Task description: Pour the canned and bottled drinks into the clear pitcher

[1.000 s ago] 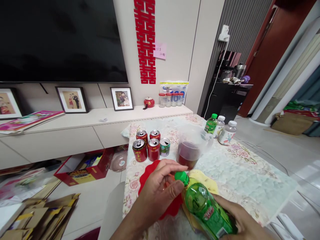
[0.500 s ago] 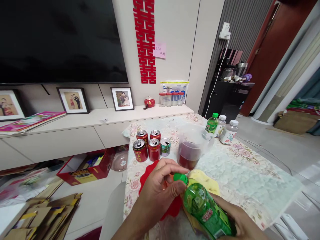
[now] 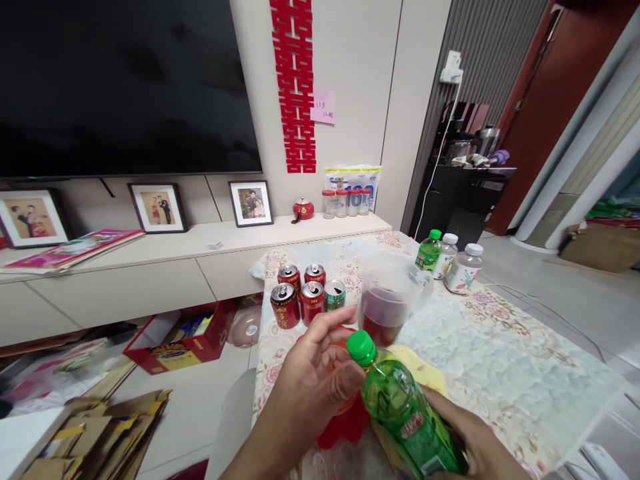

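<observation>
- Head view, the only one: the green bottle point(image 3: 413, 417) is held up in front of the pitcher point(image 3: 385, 307), tilted toward it, neck end nearest.
- Right hand point(image 3: 477, 433): fingers wrapped around the bottle's lower body, partly hidden.
- Left hand point(image 3: 313, 383): fingers spread wide beside the green cap point(image 3: 361, 347), holding nothing; contact unclear.
- Done, seemingly: pitcher part-filled with dark liquid. Left of it, the green can point(image 3: 335, 297) has its mouth open; four red cans point(image 3: 286, 312) stand there too, not all mouths readable.
- Not done: cap sits on the held bottle; can't tell if loosened.
- Likely untouched: another green-capped bottle point(image 3: 428, 255) and two white-capped bottles point(image 3: 463, 273), capped, on the tabletop point(image 3: 505, 353) right of the pitcher.
- Overall: looks partway through.
</observation>
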A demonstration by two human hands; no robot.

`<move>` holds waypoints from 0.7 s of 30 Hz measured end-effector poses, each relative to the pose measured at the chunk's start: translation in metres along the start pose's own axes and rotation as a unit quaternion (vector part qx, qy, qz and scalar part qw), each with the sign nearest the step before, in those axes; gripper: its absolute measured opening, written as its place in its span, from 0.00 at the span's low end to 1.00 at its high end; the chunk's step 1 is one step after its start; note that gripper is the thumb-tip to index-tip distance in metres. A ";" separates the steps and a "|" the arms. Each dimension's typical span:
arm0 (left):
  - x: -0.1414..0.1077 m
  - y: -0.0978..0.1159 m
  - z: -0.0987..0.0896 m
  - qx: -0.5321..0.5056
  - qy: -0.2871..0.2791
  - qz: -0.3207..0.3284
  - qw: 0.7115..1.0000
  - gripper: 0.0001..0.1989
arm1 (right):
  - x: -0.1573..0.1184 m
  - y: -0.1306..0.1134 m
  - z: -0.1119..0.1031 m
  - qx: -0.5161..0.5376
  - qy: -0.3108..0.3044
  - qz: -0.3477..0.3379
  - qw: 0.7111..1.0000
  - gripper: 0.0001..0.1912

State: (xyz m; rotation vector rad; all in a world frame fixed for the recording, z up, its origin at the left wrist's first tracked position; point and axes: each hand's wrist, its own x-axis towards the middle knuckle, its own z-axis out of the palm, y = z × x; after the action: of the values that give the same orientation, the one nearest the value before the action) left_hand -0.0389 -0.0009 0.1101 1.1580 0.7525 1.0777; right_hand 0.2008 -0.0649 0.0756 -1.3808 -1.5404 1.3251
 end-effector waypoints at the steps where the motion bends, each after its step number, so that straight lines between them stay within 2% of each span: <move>1: 0.001 0.000 0.000 0.017 0.019 0.002 1.000 0.33 | 0.001 -0.001 0.002 -0.005 0.000 0.002 1.000 0.43; 4: 0.000 0.000 -0.001 0.040 0.036 -0.016 0.998 0.34 | 0.006 -0.004 0.005 0.002 -0.015 -0.006 1.000 0.42; 7: -0.006 -0.003 0.000 -0.010 -0.029 -0.068 0.997 0.37 | 0.014 -0.012 0.005 0.004 -0.022 -0.021 1.000 0.42; 9: -0.010 -0.008 0.001 -0.025 -0.074 -0.097 0.992 0.36 | 0.021 -0.018 0.006 -0.005 -0.041 -0.022 0.999 0.46; 12: -0.015 -0.012 0.000 -0.017 -0.083 -0.099 0.991 0.37 | 0.030 -0.023 0.012 -0.010 -0.081 -0.017 0.997 0.52; 14: -0.014 -0.007 -0.004 0.003 -0.066 -0.084 0.994 0.37 | 0.032 -0.022 0.016 -0.016 -0.083 -0.033 0.996 0.52; 17: -0.006 0.017 -0.015 0.088 -0.016 -0.061 0.994 0.36 | 0.027 -0.013 0.006 -0.032 -0.036 -0.086 0.995 0.50; 18: -0.001 0.029 -0.019 0.125 0.011 -0.050 0.991 0.36 | 0.024 -0.010 -0.003 -0.034 -0.018 -0.097 0.995 0.50; 20: 0.014 0.055 -0.026 0.184 0.083 0.008 0.979 0.34 | 0.020 -0.006 -0.030 -0.049 0.022 -0.077 0.996 0.41; 21: 0.023 0.069 -0.029 0.204 0.117 0.050 0.971 0.32 | 0.019 -0.005 -0.045 -0.039 0.078 -0.079 0.993 0.38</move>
State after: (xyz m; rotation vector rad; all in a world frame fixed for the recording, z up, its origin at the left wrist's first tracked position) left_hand -0.0762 0.0334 0.1701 1.4414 1.1489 1.1905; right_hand 0.2373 -0.0350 0.0897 -1.3452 -1.5744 1.0477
